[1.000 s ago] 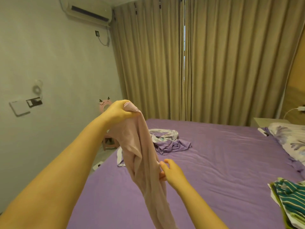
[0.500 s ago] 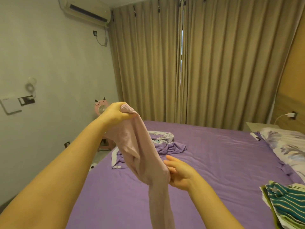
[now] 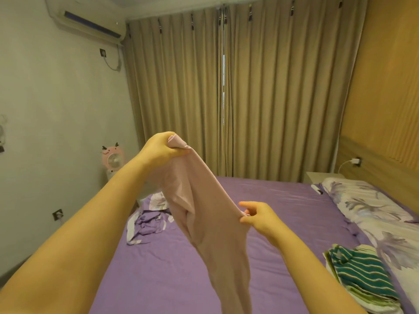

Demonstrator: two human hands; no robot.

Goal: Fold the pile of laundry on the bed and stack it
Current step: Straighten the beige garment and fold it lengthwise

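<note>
Holding the pink garment (image 3: 210, 223) up over the bed (image 3: 272, 223) — left hand (image 3: 162, 149) grips its ribbed band, right hand (image 3: 258, 217) pinches an edge. Looks soft, light, floppy — I'd grab the band's corners.

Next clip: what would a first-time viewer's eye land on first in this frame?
The pale pink garment held up mid-frame above the purple bed: the left hand grips its ribbed top edge high up, while the right hand pinches its side lower down. Next, the stack of folded clothes topped by a green striped piece at the bed's right edge, and a rumpled purple-and-white heap beyond the left forearm.
</note>
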